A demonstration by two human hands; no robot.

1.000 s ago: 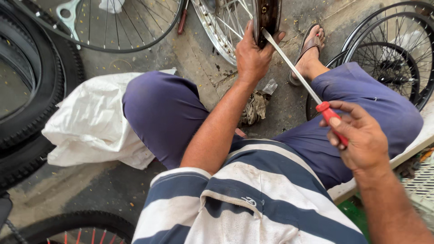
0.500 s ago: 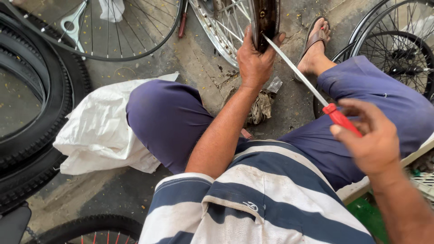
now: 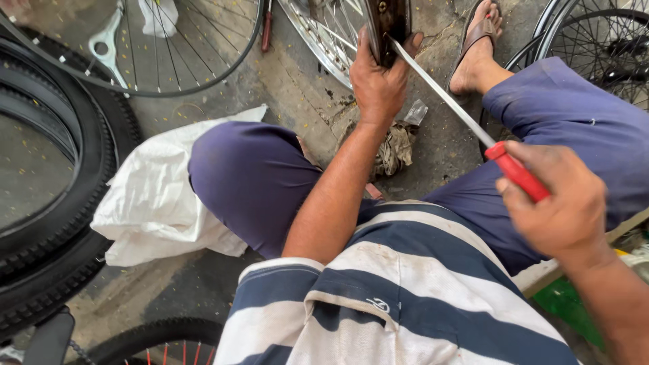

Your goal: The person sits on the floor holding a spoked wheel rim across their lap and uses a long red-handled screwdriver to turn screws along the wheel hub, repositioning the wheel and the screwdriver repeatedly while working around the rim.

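Far to the left of my grip I see stacked black tyres [image 3: 47,203], then a white sack [image 3: 162,196] on the concrete beside my knee. Above it lies a spoked wheel [image 3: 182,47]. My left hand [image 3: 378,84] is closed around the dark rim [image 3: 387,23] of a chrome-spoked wheel, fingers wrapped over its edge, thumb on the far side. Just below that hand sits a crumpled rag [image 3: 395,149] on the floor. The screwdriver [image 3: 473,132] runs from the rim down to my right hand [image 3: 558,206], its tip touching the rim beside my left fingers. My right hand is fisted tight on the red handle; a sandalled foot [image 3: 476,47] lies above the shaft
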